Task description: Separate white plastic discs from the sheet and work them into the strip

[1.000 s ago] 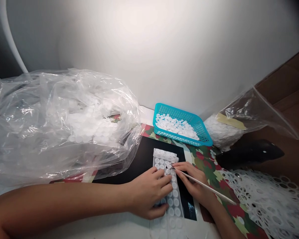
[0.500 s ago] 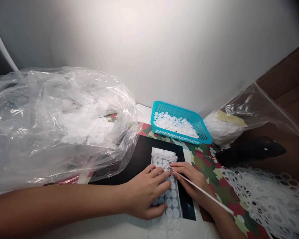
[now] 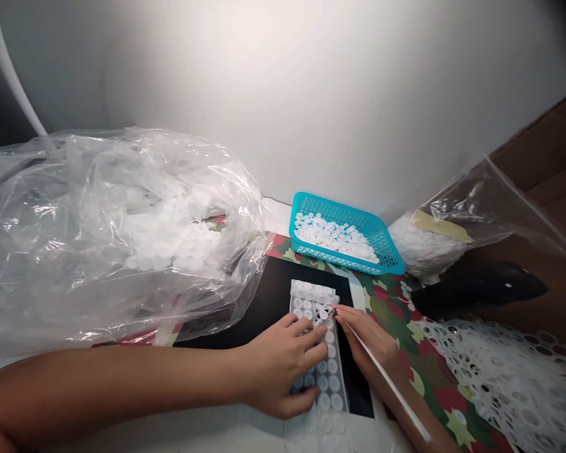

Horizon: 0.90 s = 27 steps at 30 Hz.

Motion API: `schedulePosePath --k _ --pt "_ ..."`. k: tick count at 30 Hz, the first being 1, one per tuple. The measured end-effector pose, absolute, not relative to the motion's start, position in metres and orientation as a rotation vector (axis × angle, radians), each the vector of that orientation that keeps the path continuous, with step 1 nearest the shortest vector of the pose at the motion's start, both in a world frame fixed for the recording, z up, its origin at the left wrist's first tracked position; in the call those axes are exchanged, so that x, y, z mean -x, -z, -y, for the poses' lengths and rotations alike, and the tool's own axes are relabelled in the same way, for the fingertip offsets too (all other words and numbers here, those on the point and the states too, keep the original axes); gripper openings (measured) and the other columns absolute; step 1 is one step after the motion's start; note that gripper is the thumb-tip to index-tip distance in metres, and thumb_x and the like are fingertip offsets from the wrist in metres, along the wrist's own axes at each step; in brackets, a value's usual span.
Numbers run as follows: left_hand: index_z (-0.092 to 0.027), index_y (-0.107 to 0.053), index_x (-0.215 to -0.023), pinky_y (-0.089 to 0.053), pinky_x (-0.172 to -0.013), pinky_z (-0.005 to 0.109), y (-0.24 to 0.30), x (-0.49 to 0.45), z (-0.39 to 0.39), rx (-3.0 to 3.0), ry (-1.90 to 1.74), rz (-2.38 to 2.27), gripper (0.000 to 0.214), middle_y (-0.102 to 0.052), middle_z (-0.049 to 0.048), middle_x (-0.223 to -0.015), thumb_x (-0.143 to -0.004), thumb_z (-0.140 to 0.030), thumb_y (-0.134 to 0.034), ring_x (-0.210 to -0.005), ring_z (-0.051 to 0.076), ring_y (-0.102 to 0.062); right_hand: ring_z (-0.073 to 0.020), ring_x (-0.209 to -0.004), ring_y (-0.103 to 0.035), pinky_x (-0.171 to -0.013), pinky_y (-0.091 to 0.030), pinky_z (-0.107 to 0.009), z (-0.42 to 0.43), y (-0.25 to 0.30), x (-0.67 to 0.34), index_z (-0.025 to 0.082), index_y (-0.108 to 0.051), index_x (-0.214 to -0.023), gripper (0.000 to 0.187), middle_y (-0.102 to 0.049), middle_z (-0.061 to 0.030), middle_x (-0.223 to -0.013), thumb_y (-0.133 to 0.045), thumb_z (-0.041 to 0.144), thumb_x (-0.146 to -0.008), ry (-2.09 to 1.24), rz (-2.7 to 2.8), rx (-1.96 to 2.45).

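Observation:
A long strip of round, translucent white caps in rows (image 3: 334, 382) runs down the table toward me. My left hand (image 3: 285, 362) lies across its left half with the fingers spread, pressing on the caps and hiding some of them. At the strip's right edge, near its far end, my right hand (image 3: 370, 343) is closed in a pinch on a thin white stick (image 3: 390, 385). The stick slants down to the right across my wrist, its tip by the caps. Toward the far end, the strip's film looks folded back (image 3: 313, 291).
A black mat (image 3: 268, 289) lies under the strip. Behind it stands a turquoise basket (image 3: 348, 261) of small white discs. A big clear bag (image 3: 75, 251) of white pieces fills the left. To the right are another bag (image 3: 427, 251), a black object (image 3: 485, 286) and punched white sheets (image 3: 509, 371).
The stick in my right hand has turned steeper, its near end moving down and left. My left hand stays on the strip. The whole view has shifted slightly.

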State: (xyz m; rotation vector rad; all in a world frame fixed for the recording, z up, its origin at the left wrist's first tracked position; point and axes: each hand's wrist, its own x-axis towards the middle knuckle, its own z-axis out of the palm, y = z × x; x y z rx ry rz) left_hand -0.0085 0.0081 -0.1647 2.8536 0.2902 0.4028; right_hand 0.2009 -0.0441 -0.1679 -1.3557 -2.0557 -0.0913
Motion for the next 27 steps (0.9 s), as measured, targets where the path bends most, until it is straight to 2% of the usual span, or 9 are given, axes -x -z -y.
schedulePosePath --k 7,11,15,21,27 --pt "-0.012 -0.053 -0.108 -0.036 -0.087 0.038 0.164 0.010 -0.007 -2.860 -0.419 -0.290 0.041 -0.051 0.0117 -0.132 -0.083 -0.044 -0.047 -0.098 0.024 -0.050 -0.0198 -0.094 -0.069 -0.090 -0.053 -0.030 0.045 0.161 -0.215 0.019 -0.061 -0.108 0.020 -0.071 -0.0071 -0.105 -0.050 0.015 -0.092 0.371 1.947 1.539" --pt "-0.012 -0.053 -0.110 -0.037 -0.087 0.038 0.165 0.010 -0.007 -2.858 -0.446 -0.280 0.041 -0.051 0.0112 -0.132 -0.083 -0.042 -0.048 -0.098 0.023 -0.051 -0.0212 -0.095 -0.069 -0.088 -0.053 -0.031 0.045 0.159 -0.239 0.021 -0.065 -0.104 0.017 -0.072 -0.0056 -0.106 -0.054 0.024 -0.091 0.448 1.709 1.679" --pt "-0.012 -0.053 -0.112 -0.037 -0.087 0.039 0.168 0.009 -0.007 -2.869 -0.455 -0.252 0.042 -0.049 0.0133 -0.135 -0.083 -0.042 -0.047 -0.100 0.025 -0.051 -0.0217 -0.092 -0.070 -0.084 -0.054 -0.032 0.047 0.159 -0.246 0.024 -0.065 -0.102 0.017 -0.073 -0.0038 -0.104 -0.056 0.031 -0.090 0.315 1.607 1.774" --pt "-0.011 -0.051 -0.115 -0.035 -0.094 0.041 0.168 0.009 -0.006 -2.887 -0.443 -0.246 0.043 -0.048 0.0144 -0.135 -0.085 -0.041 -0.046 -0.111 0.028 -0.049 -0.0184 -0.094 -0.069 -0.085 -0.054 -0.029 0.045 0.159 -0.232 0.022 -0.063 -0.104 0.018 -0.072 -0.0042 -0.103 -0.055 0.016 -0.089 0.044 2.020 1.386" --pt "-0.011 -0.050 -0.117 -0.035 -0.096 0.041 0.168 0.010 -0.006 -2.872 -0.461 -0.247 0.043 -0.048 0.0160 -0.135 -0.087 -0.041 -0.044 -0.116 0.029 -0.046 -0.0201 -0.099 -0.066 -0.089 -0.054 -0.035 0.042 0.168 -0.216 0.022 -0.063 -0.105 0.019 -0.071 -0.0056 -0.106 -0.054 0.015 -0.090 -0.184 2.065 1.302"
